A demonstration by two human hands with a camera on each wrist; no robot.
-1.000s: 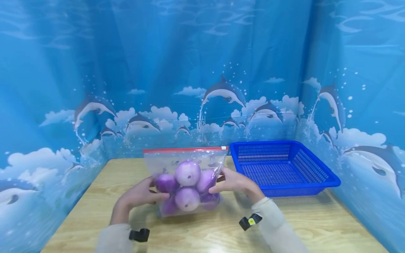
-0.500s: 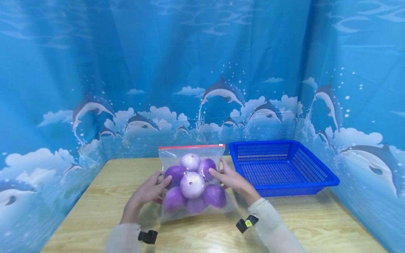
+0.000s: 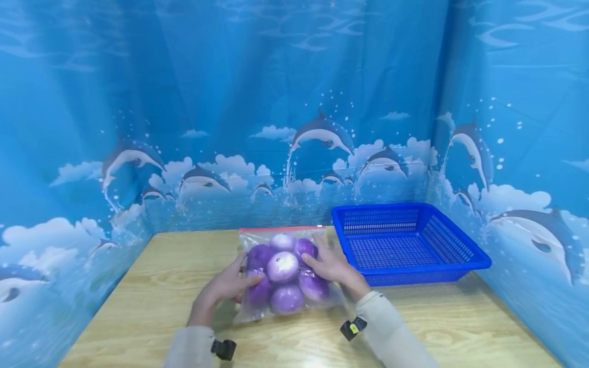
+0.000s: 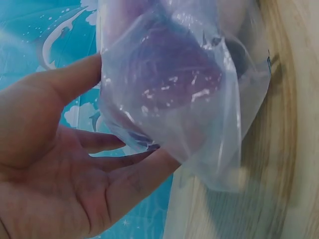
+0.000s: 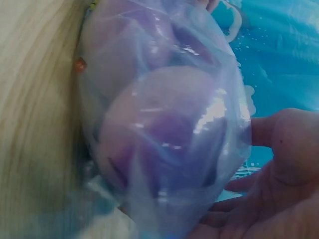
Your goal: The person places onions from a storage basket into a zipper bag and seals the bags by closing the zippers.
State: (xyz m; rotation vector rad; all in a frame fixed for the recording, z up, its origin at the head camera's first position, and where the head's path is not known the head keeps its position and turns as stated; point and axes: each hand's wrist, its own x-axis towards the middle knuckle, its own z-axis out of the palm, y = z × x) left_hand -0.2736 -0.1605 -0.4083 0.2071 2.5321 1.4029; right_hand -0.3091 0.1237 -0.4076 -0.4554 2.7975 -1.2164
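A clear slider bag (image 3: 245, 310) with a red top strip holds several round purple-and-white pieces (image 3: 287, 298). They resemble turnips or onions, but their exact kind is unclear. My left hand (image 3: 228, 284) grips the bag's left side, thumb over the front. On the opposite side, my right hand (image 3: 330, 264) grips it with the thumb on the front too. The left wrist view shows fingers of the left hand (image 4: 75, 164) curving under the plastic (image 4: 169, 79). In the right wrist view the right hand (image 5: 279, 184) cups the bag's end; some fingertips are hidden behind it.
A blue perforated plastic basket (image 3: 363, 278) stands at the back right of the wooden table (image 3: 184, 266), just beyond the right hand. A blue curtain (image 3: 257, 102) printed with dolphins closes off the back and both sides.
Both hands have shifted the bag slightly right and lowered it. Its front has tipped back and the top strip has dropped. The basket stays in place.
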